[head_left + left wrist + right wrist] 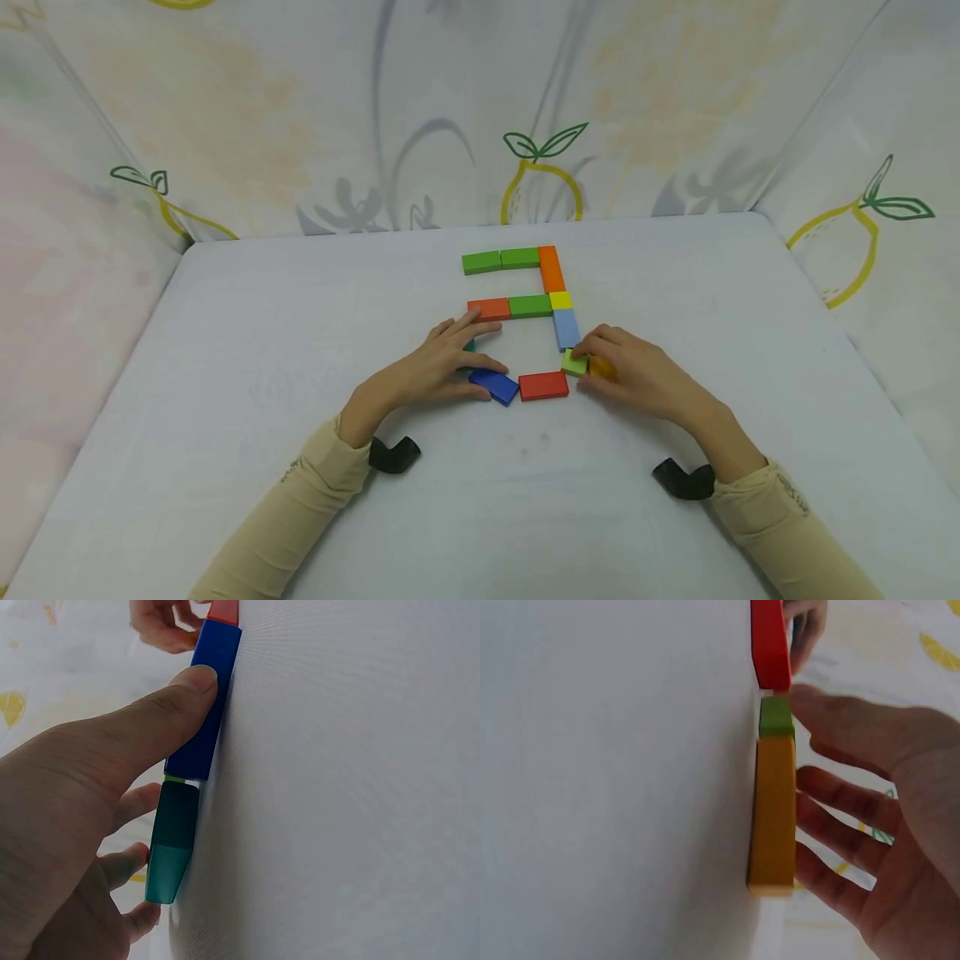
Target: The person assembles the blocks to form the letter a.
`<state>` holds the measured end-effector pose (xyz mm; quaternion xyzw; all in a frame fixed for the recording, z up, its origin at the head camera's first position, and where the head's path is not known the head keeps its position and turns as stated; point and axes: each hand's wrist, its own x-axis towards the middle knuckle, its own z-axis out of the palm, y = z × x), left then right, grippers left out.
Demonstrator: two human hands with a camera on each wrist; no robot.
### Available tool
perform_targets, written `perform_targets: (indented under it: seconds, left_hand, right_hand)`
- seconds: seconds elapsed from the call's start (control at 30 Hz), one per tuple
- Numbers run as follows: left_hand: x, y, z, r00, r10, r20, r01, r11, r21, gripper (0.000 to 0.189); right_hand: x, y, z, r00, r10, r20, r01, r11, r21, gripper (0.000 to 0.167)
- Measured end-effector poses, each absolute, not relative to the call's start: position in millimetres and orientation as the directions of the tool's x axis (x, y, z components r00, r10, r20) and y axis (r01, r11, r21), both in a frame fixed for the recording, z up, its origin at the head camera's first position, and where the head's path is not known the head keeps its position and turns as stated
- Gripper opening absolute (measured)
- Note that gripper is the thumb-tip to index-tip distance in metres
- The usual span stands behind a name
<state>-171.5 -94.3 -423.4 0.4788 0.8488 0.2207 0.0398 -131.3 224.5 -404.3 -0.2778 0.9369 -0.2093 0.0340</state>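
My left hand [431, 367] pinches a blue rectangular block [493, 386] between thumb and index finger, its other fingers spread behind. A teal block [172, 844] sits beside those fingers, mostly covered in the head view. Over on the right, my right hand [648, 375] grips a small light green block [574, 363], thumb in front and index fingertip at its top. Under that palm lies an orange-yellow block [774, 817], right against the light green one. Between the hands lies a red block [543, 386], its left end close to the blue block's corner.
Behind the hands, flat blocks form lines: two green blocks [501, 261] at the back, an orange block [551, 268], a yellow block [560, 300], a light blue block [566, 329], a green block [529, 306] and an orange-red block [491, 309]. A white cloth [300, 300] covers the table.
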Motion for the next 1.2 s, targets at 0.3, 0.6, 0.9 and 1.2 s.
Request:
perform_targets:
  seconds: [0.3,0.6,0.9,1.2]
  left_hand:
    - [-170.9,-94.9,-423.2,-0.543,0.829,0.138,0.794,0.453,0.405,0.035]
    - [-172.7,-94.1,-423.6,-0.549,0.822,0.150,0.796,0.460,0.393,0.044]
    - [-175.1,-98.6,-419.9,-0.567,0.809,0.156,0.785,0.474,0.398,0.036]
    - [-177.8,-102.4,-421.2,-0.563,0.816,0.132,0.779,0.470,0.415,0.028]
  right_hand:
    - [-133.5,240.0,-399.1,-0.863,-0.503,-0.051,-0.433,0.787,-0.440,0.039]
    - [-129.1,229.6,-398.2,-0.851,-0.524,0.035,-0.493,0.773,-0.399,0.032]
    - [-98.7,187.5,-395.4,-0.757,-0.652,0.044,-0.639,0.724,-0.259,0.040]
    - [-90.2,183.8,-393.2,-0.735,-0.678,-0.014,-0.652,0.712,-0.260,0.046]
